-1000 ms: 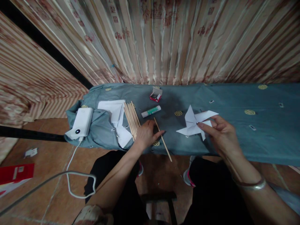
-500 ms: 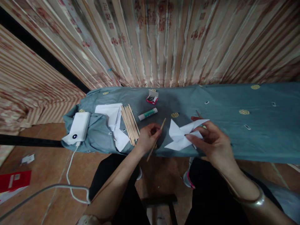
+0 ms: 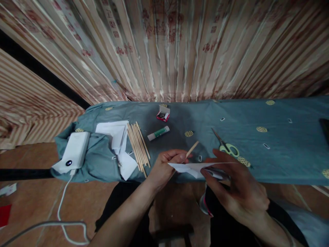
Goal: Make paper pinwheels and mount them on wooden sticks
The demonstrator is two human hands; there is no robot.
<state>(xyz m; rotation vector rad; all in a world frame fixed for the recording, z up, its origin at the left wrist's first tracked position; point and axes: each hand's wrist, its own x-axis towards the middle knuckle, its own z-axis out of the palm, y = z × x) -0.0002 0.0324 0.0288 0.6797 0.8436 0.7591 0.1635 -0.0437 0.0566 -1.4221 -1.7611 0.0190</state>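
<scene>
My left hand [image 3: 166, 168] is closed round a thin wooden stick [image 3: 192, 149], whose upper end sticks out past the fingers. In my right hand [image 3: 238, 185] a white paper pinwheel [image 3: 191, 168] is pinched between thumb and fingers. The pinwheel is seen nearly edge-on, and its left blade overlaps the left hand's fingers. Whether paper and stick touch cannot be made out. Just beyond the right hand lie scissors [image 3: 227, 148] with pale green handles, on the blue-grey cloth.
Left of my hands lie several wooden sticks [image 3: 137, 145] and white paper sheets [image 3: 115, 132]. A glue stick [image 3: 158, 133] and a small open red box [image 3: 163, 114] are further back. A white power bank [image 3: 75, 151] with a cable [image 3: 60, 202] rests at the cloth's left end.
The pinwheel has tilted from facing me to nearly edge-on and come to the left hand. The stick has shifted right with that hand. The scissors now show more fully.
</scene>
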